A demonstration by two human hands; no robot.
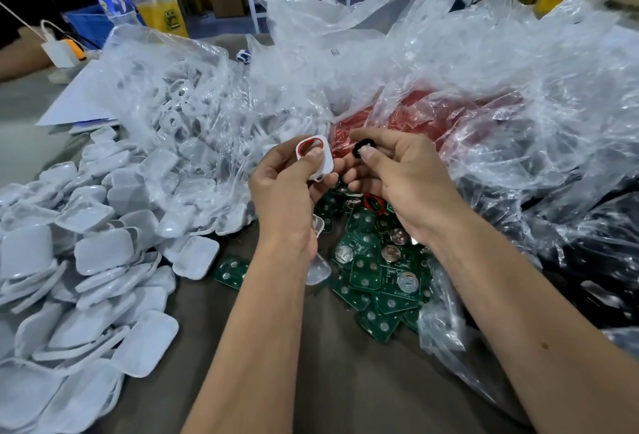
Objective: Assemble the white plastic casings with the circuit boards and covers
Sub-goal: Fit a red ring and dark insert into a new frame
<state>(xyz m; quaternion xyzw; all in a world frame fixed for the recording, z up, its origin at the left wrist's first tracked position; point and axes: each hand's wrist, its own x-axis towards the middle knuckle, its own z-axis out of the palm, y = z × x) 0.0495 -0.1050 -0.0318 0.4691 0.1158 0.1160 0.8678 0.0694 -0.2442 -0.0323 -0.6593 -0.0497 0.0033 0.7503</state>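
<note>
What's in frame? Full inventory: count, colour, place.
white plastic casing with red insert: one, white and red, held in left hand
small black ring part: one, black, pinched in right hand
white plastic covers: large pile, white, table left
green circuit boards with round metal battery holders: many, green, table centre under the hands
clear plastic bags: several, clear, back and right; one holds white casings, one holds red parts
drink bottles: one clear, others orange-yellow, far edge
grey table: one, grey
left hand: grips casing
right hand: pinches ring
</note>
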